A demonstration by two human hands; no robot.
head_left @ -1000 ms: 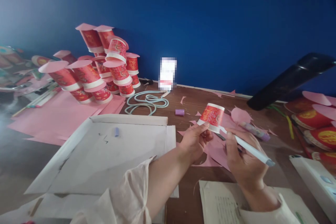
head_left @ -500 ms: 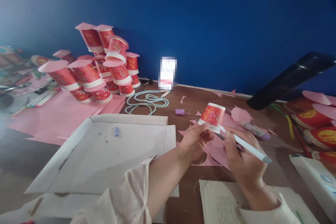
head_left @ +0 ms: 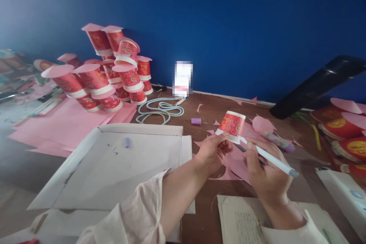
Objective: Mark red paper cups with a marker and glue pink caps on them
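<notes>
A red patterned paper cup [head_left: 232, 124] is upside down in my left hand [head_left: 213, 152], its wide white rim pinched between thumb and fingers. My right hand [head_left: 267, 171] is closed round a white marker pen [head_left: 273, 159] with a grey end. The pen's tip meets the cup's white rim, or lies very near it. Under both hands lie pink paper scraps [head_left: 236, 164]. A purple pen cap [head_left: 196, 121] rests on the table left of the cup, and a bluish cap [head_left: 127, 143] sits on a white cardboard sheet [head_left: 148, 160].
Stacked red cups with pink paper discs [head_left: 130, 80] stand at the left on pink paper [head_left: 74, 126]. A phone [head_left: 183, 79] leans on the blue wall beside a coiled cable [head_left: 161, 110]. At right are a black bottle [head_left: 314, 87] and more cups [head_left: 354, 146]; papers [head_left: 243, 217] lie in front.
The rear end of the marker has shifted slightly to the right. Both hands and the cup have otherwise stayed almost in place.
</notes>
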